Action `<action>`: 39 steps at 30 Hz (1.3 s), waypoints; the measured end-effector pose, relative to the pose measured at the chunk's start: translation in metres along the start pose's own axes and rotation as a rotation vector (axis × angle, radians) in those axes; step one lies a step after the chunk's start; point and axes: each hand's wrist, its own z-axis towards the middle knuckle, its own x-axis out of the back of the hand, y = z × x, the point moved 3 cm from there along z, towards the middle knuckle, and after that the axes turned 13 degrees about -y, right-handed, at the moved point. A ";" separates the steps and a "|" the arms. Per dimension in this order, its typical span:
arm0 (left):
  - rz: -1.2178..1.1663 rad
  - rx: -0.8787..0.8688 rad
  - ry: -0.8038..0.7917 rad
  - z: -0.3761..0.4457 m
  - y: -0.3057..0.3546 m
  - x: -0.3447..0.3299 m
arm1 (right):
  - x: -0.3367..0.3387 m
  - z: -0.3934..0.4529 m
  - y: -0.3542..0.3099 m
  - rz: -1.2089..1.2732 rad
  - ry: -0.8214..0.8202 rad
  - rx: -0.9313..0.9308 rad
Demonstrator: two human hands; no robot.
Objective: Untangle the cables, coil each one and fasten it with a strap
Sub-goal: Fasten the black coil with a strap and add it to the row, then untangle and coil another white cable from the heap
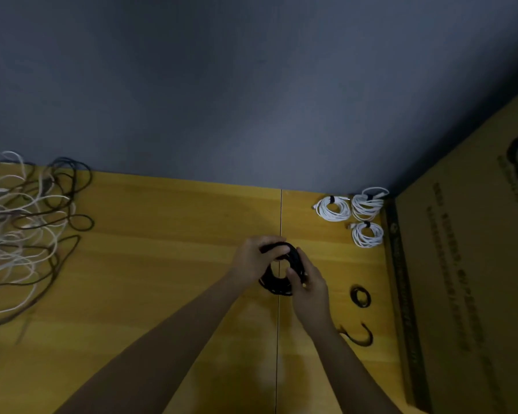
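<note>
Gripping a coiled black cable (277,274) just right of the table's centre seam, both hands are meeting over the yellow wooden table (174,222). The left hand (251,258) is curling its fingers over the coil's far edge, at about 11 o'clock on the loop, while the right hand (307,286) is pinching the coil's near right side, at about 4 o'clock. The coil is sitting between the two hands, and whether it is touching the tabletop cannot be told.

At 9 o'clock from the hands, well apart, a tangle of white and dark cables (24,231) is sprawling across the table's left end. At 2 o'clock, near the table's far right corner, three white coiled cables (353,213) are lying close together, each bound with a dark strap. At 3 o'clock, just beside the right hand, a small dark strap loop (361,295) is lying flat; at 5 o'clock another dark strap (359,336) is lying open in a curve. A cardboard box (467,288) is standing along the table's right edge, and a grey wall (251,85) is rising behind.
</note>
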 end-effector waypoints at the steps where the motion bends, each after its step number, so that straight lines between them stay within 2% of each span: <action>1: 0.028 0.026 -0.040 0.012 -0.005 -0.006 | 0.006 0.006 0.012 -0.005 0.022 -0.026; 3: 0.088 0.064 -0.073 0.037 -0.016 -0.014 | 0.022 0.021 0.035 -0.059 0.069 -0.078; 7: 0.222 0.085 -0.018 0.079 -0.039 -0.023 | 0.066 0.066 0.075 -0.155 0.229 -0.157; 11: 0.328 0.129 -0.015 0.099 -0.055 -0.028 | 0.088 0.092 0.095 -0.278 0.257 -0.250; 14: 0.436 0.150 0.001 0.103 -0.057 -0.029 | 0.094 0.090 0.098 -0.665 0.325 -0.192; 17: 0.501 0.173 0.027 0.102 -0.055 -0.028 | 0.088 0.081 0.101 -0.806 0.399 -0.089; 22: 0.520 0.193 0.057 0.096 -0.054 -0.023 | 0.067 0.076 0.106 -0.836 0.225 0.073; 27: 0.566 0.201 0.062 0.084 -0.051 -0.018 | 0.084 0.097 0.106 -0.776 0.277 -0.073; 33: 0.660 0.208 0.051 0.066 -0.046 -0.010 | 0.088 0.104 0.099 -0.701 0.176 -0.213; 39: 0.789 0.242 0.082 0.030 -0.048 0.019 | 0.073 0.080 0.074 -0.784 0.123 -0.182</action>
